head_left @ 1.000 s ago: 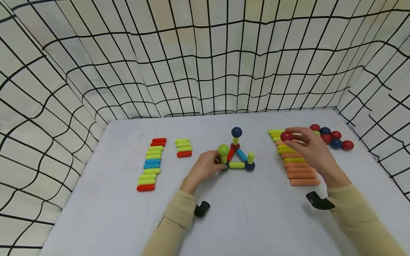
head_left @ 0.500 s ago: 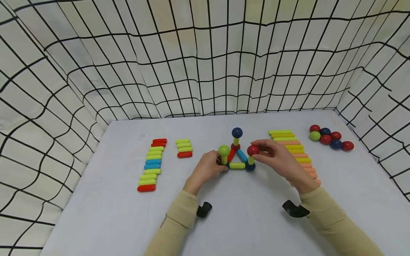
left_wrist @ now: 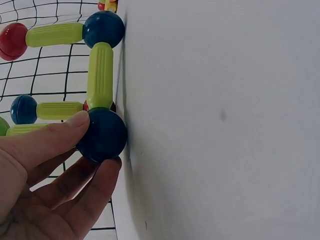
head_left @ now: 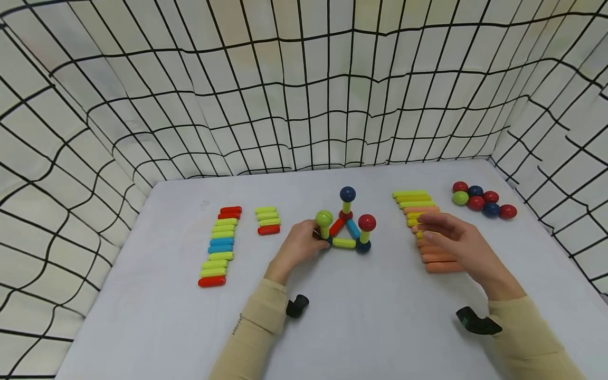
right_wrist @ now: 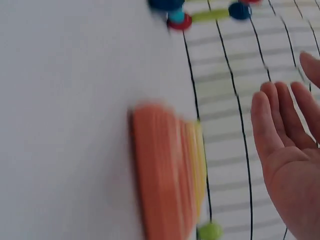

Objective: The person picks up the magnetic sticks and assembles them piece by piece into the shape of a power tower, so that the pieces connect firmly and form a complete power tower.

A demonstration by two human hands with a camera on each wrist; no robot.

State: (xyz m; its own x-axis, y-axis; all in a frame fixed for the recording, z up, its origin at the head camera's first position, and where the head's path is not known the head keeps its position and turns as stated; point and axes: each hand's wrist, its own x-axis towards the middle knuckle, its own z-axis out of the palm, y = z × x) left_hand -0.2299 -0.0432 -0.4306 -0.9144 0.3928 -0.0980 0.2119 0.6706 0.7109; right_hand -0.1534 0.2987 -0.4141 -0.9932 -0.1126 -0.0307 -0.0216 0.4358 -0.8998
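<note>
A triangle of red, blue and green rods joined by balls stands on the table, with a short green post at each corner. The posts carry a green ball (head_left: 324,218), a dark blue ball (head_left: 348,194) and a red ball (head_left: 367,222). At the near left corner my left hand (head_left: 296,245) pinches the dark blue corner ball (left_wrist: 102,136) between thumb and fingers. My right hand (head_left: 461,248) hovers over the row of orange and yellow rods (head_left: 439,257), fingers loosely extended and holding nothing, as the right wrist view (right_wrist: 287,145) also bears out.
Several loose balls (head_left: 476,203), red, blue and green, lie at the back right. On the left are a column of short rods (head_left: 220,241) and a smaller group of green and red rods (head_left: 267,215). Black netting (head_left: 304,95) over white cloth encloses the table's back and sides.
My right hand brought the red ball leftward onto the right post, let it go there, and moved back over the rods. The left hand keeps its grip on the corner ball.
</note>
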